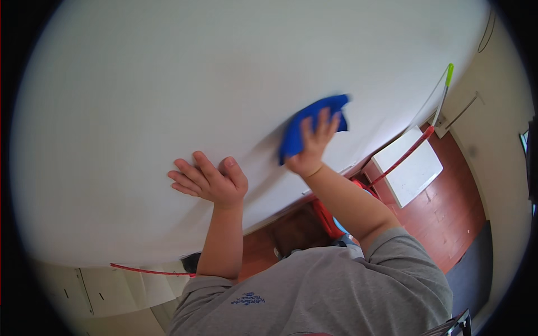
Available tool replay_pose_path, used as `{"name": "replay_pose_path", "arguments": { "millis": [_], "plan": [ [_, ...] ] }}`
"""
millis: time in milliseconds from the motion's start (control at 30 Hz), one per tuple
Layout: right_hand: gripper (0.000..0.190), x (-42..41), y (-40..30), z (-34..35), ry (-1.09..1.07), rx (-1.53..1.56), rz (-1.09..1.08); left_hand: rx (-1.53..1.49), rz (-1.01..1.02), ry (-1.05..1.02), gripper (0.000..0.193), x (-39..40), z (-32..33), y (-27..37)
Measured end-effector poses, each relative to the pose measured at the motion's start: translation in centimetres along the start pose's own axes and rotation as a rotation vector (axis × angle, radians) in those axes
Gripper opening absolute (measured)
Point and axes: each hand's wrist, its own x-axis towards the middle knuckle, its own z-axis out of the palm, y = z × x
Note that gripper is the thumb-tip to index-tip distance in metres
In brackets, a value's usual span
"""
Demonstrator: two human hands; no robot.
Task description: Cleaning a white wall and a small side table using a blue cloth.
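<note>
A blue cloth (297,126) lies bunched against the white wall (168,84) under my right hand (314,145). The fingers of that hand are spread over the cloth, and its outline is slightly blurred. Lower and to the left, my left hand (216,178) is raised with its palm toward the same wall, fingers and thumb apart and nothing in them. Whether its palm touches the wall is hard to tell. Both hands cast soft shadows on the white surface.
At right a white-topped low cabinet (407,168) stands on the reddish wood floor (449,185). A red pole with a green-tipped end (449,75) leans near it. Below my right arm is a red plastic container (325,218). Pale cupboards (113,290) line the lower left; a dark mat (470,269) is lower right.
</note>
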Motion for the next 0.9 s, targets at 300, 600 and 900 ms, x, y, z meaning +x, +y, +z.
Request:
{"name": "replay_pose_path", "arguments": {
  "millis": [300,600,900],
  "plan": [
    [0.055,-0.4,5.3,-2.4,-0.091,0.006,-0.037,0.007,-0.019,-0.066,0.065,-6.3,0.5,0.5],
    [0.040,-7.6,0.3,-0.1,-0.212,-0.034,-0.150,0.053,0.003,-0.082,0.066,-7.9,1.2,0.6],
    [0.062,-4.8,7.2,-2.1,-0.068,0.014,-0.037,0.056,0.024,-0.066,0.066,-7.9,1.5,0.3]
  ]
}}
